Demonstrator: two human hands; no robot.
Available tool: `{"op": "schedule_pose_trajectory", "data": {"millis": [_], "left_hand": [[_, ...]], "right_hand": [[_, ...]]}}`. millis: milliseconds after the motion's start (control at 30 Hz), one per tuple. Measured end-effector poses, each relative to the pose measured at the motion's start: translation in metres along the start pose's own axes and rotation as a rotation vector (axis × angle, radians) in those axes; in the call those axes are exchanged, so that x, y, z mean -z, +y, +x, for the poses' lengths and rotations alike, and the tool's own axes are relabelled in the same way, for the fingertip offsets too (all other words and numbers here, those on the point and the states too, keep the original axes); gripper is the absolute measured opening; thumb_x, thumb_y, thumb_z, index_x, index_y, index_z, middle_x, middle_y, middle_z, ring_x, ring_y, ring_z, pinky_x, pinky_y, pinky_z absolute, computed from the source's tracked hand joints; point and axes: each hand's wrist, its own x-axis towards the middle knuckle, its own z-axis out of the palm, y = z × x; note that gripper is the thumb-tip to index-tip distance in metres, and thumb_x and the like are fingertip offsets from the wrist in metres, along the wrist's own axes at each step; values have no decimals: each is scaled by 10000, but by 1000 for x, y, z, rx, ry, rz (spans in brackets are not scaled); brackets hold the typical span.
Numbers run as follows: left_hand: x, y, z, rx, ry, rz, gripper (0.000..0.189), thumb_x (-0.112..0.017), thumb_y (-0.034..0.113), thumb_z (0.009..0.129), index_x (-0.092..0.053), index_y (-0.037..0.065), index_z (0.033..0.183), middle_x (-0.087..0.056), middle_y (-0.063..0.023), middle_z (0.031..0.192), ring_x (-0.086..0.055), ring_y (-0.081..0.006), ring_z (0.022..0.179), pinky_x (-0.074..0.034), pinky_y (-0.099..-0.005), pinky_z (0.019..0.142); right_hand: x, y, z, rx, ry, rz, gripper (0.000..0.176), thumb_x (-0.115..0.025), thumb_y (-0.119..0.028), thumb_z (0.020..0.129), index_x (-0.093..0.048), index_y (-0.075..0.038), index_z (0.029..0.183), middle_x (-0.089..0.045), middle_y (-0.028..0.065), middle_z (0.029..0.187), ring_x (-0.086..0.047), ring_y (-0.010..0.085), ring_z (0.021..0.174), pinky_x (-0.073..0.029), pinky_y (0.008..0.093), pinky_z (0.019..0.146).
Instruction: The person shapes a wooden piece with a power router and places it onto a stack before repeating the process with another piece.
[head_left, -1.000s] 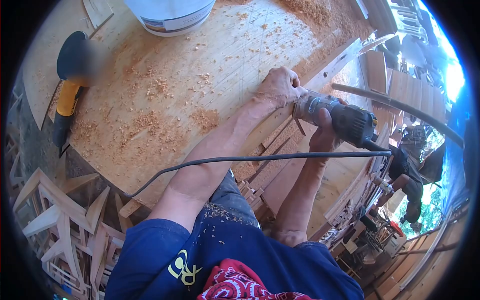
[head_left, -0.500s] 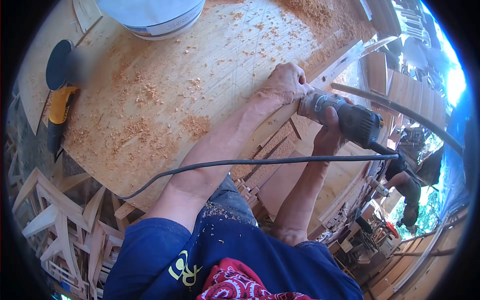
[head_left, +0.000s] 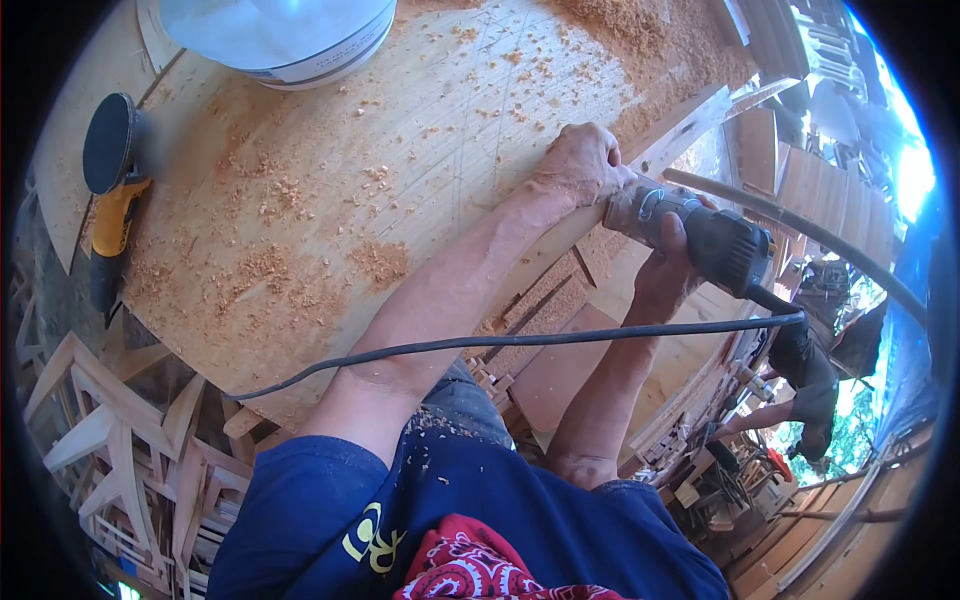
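My right hand (head_left: 668, 268) is wrapped round the body of a corded trim router (head_left: 708, 240), which lies on its side against the edge of a wooden workpiece (head_left: 685, 130). At the router's front end is my left hand (head_left: 588, 165), its fingers curled at the board's edge; what they grip is hidden. The black cord (head_left: 520, 340) runs from the router's back across both forearms to the left. Shavings lie over the plywood tabletop (head_left: 430, 150) beside my left forearm.
A white bucket (head_left: 310, 60) stands at the top left. Left of it lies a yellow and black sander (head_left: 115, 215). Wooden frames (head_left: 110, 440) fill the lower left. Another person (head_left: 805, 375) bends over at the right. A curved strip (head_left: 800, 218) reaches rightward.
The view has shifted slightly, and my hands and the router appear a little further right. The cord lies lower over my forearms. The other person's arm now shows stretched out.
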Motion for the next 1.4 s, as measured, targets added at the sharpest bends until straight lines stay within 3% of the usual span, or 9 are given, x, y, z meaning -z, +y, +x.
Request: {"op": "schedule_pose_trajectory", "data": {"millis": [133,333,533,1400], "left_hand": [[-1,1,-3,-12,10,5,296,-827,293,749,-749,15,819,-727,-122,747,-699,-194,695,-556,-335,705],[9,5,-43,60,31,51,270,-822,268,766,-767,29,881,-751,-127,820,-718,-201,749,-576,-329,761],[14,-1,-69,73,67,40,270,-817,273,792,-772,32,904,-759,-119,837,-729,-185,776,-574,-321,765],[-9,10,-11,61,112,116,292,-827,297,769,-773,21,846,-748,-137,791,-721,-205,718,-569,-331,725]], "right_hand": [[6,-1,2,-17,-36,4,602,-784,-86,753,-544,0,1298,-598,129,1183,-601,261,1116,-469,403,1035],[2,-15,-30,0,-70,-88,679,-803,-87,728,-492,-22,1328,-533,110,1281,-545,252,1185,-447,415,1052],[-3,-23,-54,13,-79,-150,716,-847,-146,706,-503,-39,1324,-541,105,1246,-561,254,1139,-463,405,1027],[10,0,7,-72,-103,15,673,-828,-84,719,-523,-42,1318,-577,108,1220,-591,242,1128,-490,403,1008]]}}
